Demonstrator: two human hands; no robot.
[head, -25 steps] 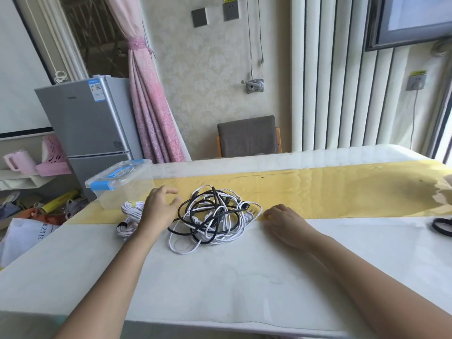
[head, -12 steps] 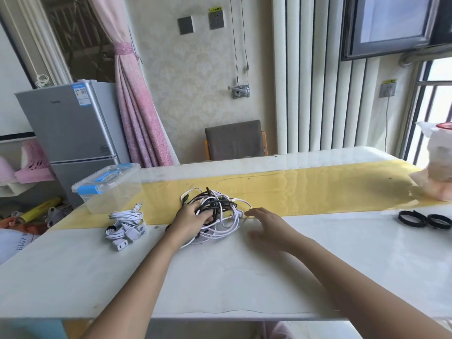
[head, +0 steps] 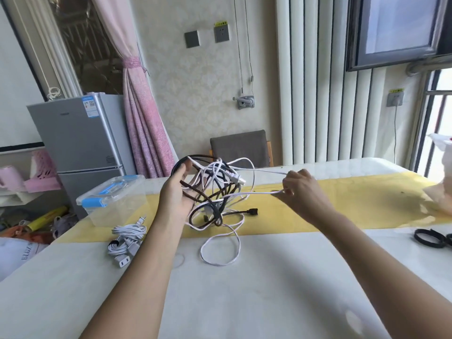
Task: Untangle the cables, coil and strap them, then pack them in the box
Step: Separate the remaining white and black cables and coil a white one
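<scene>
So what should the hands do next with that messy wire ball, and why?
Probably the right hand should draw the white cable it pinches farther right, while the left hand holds the tangle steady. The tangle is held up over the table, and that strand stretches out from it, so it looks easiest to free.

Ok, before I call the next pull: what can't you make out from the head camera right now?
Head view only:
- Cable tangle: crossing black and white loops hide how many cables there are and where they knot.
- Left hand: the hand itself hides which strands its grip holds.
- White strand pinched by the right hand: its far end is lost in the tangle.
- Black straps: the right edge cuts off the second one.
</scene>
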